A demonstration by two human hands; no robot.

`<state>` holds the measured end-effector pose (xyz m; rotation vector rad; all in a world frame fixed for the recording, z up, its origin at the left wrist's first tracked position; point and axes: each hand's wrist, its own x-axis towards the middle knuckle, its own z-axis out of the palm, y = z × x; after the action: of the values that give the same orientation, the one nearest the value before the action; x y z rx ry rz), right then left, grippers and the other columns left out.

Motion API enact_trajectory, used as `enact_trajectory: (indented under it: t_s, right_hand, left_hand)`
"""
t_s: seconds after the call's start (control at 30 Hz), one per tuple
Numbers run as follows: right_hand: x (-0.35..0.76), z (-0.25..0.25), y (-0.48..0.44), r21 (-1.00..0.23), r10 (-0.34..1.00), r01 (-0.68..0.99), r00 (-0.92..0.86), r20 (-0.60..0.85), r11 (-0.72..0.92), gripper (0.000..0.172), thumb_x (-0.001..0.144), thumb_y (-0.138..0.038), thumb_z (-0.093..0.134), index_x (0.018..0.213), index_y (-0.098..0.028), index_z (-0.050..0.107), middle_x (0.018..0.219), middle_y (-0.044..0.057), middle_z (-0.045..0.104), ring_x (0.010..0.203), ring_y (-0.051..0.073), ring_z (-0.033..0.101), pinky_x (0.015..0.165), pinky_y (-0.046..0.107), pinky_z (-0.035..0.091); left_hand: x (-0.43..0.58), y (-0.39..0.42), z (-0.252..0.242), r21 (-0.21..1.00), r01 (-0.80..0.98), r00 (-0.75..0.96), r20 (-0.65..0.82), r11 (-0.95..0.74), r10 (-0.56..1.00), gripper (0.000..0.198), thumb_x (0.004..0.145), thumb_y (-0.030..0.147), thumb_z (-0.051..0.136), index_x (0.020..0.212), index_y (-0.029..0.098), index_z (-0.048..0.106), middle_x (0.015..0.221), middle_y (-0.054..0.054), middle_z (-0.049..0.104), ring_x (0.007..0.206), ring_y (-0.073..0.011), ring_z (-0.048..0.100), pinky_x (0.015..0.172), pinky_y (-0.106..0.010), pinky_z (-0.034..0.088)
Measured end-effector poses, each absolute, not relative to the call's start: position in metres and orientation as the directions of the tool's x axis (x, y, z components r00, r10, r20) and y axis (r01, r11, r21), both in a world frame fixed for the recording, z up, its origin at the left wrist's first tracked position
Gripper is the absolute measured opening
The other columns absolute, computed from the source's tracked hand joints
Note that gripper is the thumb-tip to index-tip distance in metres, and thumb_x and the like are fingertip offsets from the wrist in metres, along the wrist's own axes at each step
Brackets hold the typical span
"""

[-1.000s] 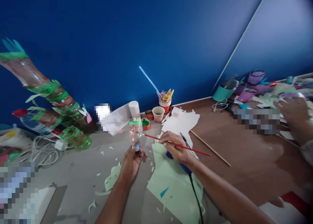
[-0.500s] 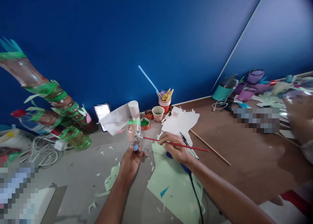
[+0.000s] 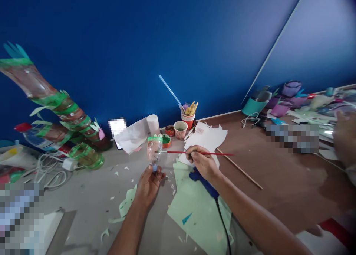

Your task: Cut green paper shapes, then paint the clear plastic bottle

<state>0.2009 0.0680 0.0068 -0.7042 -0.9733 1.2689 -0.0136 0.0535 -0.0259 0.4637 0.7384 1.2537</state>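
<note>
My left hand [image 3: 149, 186] is closed around the blue capped neck of a small clear plastic bottle piece [image 3: 154, 151], held cap down. Its upper rim is green and brownish-pink paint covers part of its side. In my right hand [image 3: 204, 161] is a thin red paintbrush [image 3: 178, 152], lying nearly level, its tip at the bottle's right side. Behind the bottle sits a small orange-rimmed pot of green paint [image 3: 166, 140]. Under my right hand a blue glue gun [image 3: 204, 182] with a black cord rests on pale green paper [image 3: 194, 214].
A painted bottle tower [image 3: 66, 106] leans at left, near white cables [image 3: 52, 173]. Paper cups [image 3: 180, 130], one with yellow wooden tools, stand by the wall. A wooden stick [image 3: 241, 169] lies at right. Another person's hand [image 3: 345, 140] is at the far right edge.
My right hand has risen slightly, and the paintbrush has gone from slanted to nearly level, its tip higher on the bottle. The bottle has shifted a little right.
</note>
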Motion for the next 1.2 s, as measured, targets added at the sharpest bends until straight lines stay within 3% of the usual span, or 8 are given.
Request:
enact_trajectory:
  t_s: [0.13, 0.33, 0.63, 0.93, 1.2]
  right_hand:
    - [0.195, 0.008, 0.067, -0.848, 0.989, -0.518, -0.030, 0.147, 0.110, 0.009, 0.069, -0.024, 0.064, 0.071, -0.017, 0.071, 0.058, 0.001, 0.058, 0.055, 0.012, 0.048, 0.052, 0.026, 0.035]
    - [0.193, 0.002, 0.070, -0.867, 0.995, -0.491, -0.008, 0.103, 0.085, 0.009, 0.070, -0.023, 0.064, 0.073, -0.017, 0.070, 0.060, 0.001, 0.060, 0.053, 0.012, 0.048, 0.051, 0.026, 0.034]
    - [0.207, 0.004, 0.077, -0.856, 0.991, -0.500, 0.061, 0.120, 0.135, 0.008, 0.070, -0.023, 0.065, 0.073, -0.017, 0.070, 0.060, 0.003, 0.063, 0.056, 0.013, 0.050, 0.051, 0.026, 0.035]
    - [0.190, 0.003, 0.068, -0.838, 0.996, -0.542, -0.030, 0.090, 0.059, 0.020, 0.072, -0.036, 0.071, 0.079, -0.017, 0.072, 0.063, 0.004, 0.066, 0.051, 0.012, 0.051, 0.047, 0.025, 0.035]
    - [0.194, 0.000, 0.075, -0.860, 0.992, -0.506, 0.126, 0.006, 0.070, 0.024, 0.071, -0.038, 0.071, 0.077, -0.015, 0.070, 0.058, 0.002, 0.065, 0.045, 0.010, 0.050, 0.043, 0.023, 0.035]
  left_hand:
    - [-0.014, 0.052, -0.026, 0.675, -0.688, 0.127, -0.250, 0.267, 0.960, 0.028, 0.066, 0.035, 0.081, 0.064, 0.013, 0.063, 0.067, 0.001, 0.061, 0.053, -0.0069, 0.052, 0.076, -0.033, 0.057]
    - [-0.014, 0.051, -0.025, 0.658, -0.697, 0.167, -0.236, 0.284, 0.957, 0.027, 0.068, 0.035, 0.080, 0.067, 0.013, 0.064, 0.071, 0.000, 0.063, 0.052, -0.0057, 0.050, 0.077, -0.033, 0.057]
    - [-0.018, 0.054, -0.027, 0.589, -0.745, 0.210, -0.237, 0.312, 0.949, 0.025, 0.073, 0.034, 0.076, 0.071, 0.013, 0.064, 0.073, 0.001, 0.062, 0.053, -0.0053, 0.050, 0.077, -0.032, 0.058]
    - [-0.014, 0.054, -0.027, 0.638, -0.709, 0.166, -0.262, 0.300, 0.951, 0.026, 0.073, 0.036, 0.076, 0.074, 0.013, 0.065, 0.078, -0.002, 0.067, 0.055, -0.0077, 0.055, 0.075, -0.032, 0.058]
    - [-0.012, 0.052, -0.026, 0.658, -0.688, 0.171, -0.264, 0.307, 0.949, 0.026, 0.074, 0.037, 0.075, 0.072, 0.013, 0.064, 0.074, -0.002, 0.065, 0.054, -0.0082, 0.053, 0.073, -0.033, 0.058]
